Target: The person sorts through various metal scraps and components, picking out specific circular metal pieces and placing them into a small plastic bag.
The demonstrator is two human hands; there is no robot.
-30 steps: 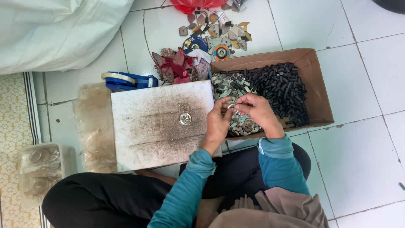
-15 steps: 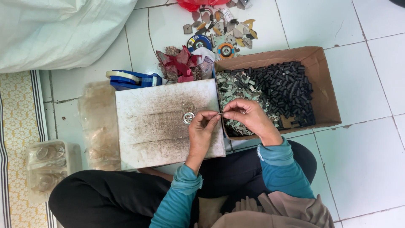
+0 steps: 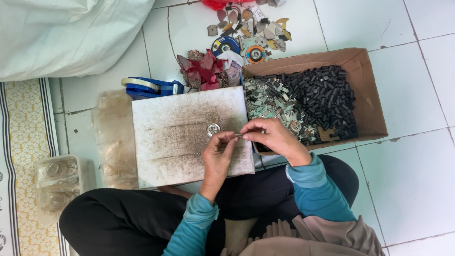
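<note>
Both hands pinch a small metal part over the board.
My left hand (image 3: 219, 152) and right hand (image 3: 270, 137) meet fingertip to fingertip on a thin grey part (image 3: 237, 136), above the smudged white board (image 3: 180, 142). Round metal ring (image 3: 213, 129) lies flat just beside. Cardboard box (image 3: 369, 95) holds black cylinders (image 3: 322, 95).

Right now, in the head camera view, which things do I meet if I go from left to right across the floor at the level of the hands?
Patterned mat → clear plastic bag → stained white board → left hand → right hand → cardboard box → bare white tiles.
</note>
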